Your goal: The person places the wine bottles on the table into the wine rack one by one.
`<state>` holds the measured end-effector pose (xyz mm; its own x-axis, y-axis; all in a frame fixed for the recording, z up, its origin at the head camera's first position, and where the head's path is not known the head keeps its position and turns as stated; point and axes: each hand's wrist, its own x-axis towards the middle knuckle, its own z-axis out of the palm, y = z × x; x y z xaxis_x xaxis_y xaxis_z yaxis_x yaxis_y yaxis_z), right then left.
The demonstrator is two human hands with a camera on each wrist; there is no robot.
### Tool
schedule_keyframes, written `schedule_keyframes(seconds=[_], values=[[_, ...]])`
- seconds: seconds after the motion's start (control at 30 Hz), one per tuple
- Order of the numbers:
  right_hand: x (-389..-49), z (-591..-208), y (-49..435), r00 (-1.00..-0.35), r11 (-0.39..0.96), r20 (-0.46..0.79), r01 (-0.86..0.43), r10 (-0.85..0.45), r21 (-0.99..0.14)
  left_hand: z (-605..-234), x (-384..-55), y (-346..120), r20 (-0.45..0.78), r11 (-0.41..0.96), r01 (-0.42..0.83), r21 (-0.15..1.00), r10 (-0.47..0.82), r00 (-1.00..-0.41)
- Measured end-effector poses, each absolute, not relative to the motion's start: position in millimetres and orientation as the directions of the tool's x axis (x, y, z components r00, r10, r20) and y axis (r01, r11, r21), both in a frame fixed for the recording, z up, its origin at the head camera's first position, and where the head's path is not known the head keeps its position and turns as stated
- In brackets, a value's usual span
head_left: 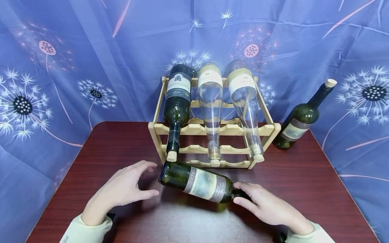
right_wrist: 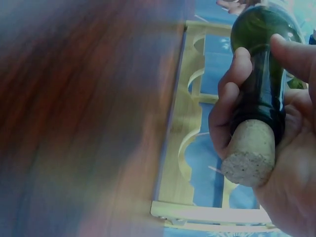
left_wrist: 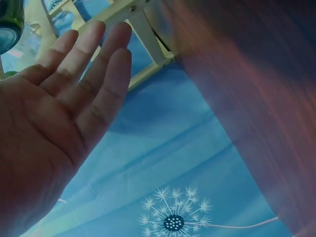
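Note:
A dark green wine bottle (head_left: 202, 184) with a cream and grey label lies sideways in front of the rack, its neck toward the right. My right hand (head_left: 265, 202) grips it round the neck; in the right wrist view the cork (right_wrist: 249, 153) pokes out below the curled fingers (right_wrist: 232, 94). Near the bottle's base, my left hand (head_left: 124, 185) hovers apart from it, fingers spread and palm facing it. The left wrist view shows that hand's fingers (left_wrist: 94, 64) extended, holding nothing.
A wooden wine rack (head_left: 194, 129) carries a dark bottle (head_left: 177, 108) and two clear bottles (head_left: 211, 104), corks toward me. Another green bottle (head_left: 299, 118) stands right of the rack. The reddish-brown table (head_left: 121, 145) meets a blue dandelion-patterned cloth (head_left: 136, 60) behind.

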<state>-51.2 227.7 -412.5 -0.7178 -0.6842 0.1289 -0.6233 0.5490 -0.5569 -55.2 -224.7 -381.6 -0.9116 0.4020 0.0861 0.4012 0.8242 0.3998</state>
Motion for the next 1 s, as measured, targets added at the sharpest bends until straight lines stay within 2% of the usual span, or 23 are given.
schedule_keyframes(seconds=[0.43, 0.7, 1.0], values=[[-47, -412, 222, -0.761, 0.546, 0.154, -0.576, -0.631, -0.608, -384, -59, -234, 0.076, 0.868, 0.344, 0.358, 0.339, -0.938], [-48, -411, 218, -0.768, 0.472, 0.147, -0.519, -0.623, -0.713, -386, -62, -236, 0.066, 0.879, 0.320, 0.354, 0.318, -0.946], [-45, -412, 212, -0.779, 0.370, 0.082, -0.384, -0.622, -0.846, -389, -65, -240, 0.103, 0.876, 0.339, 0.343, 0.323, -0.941]])
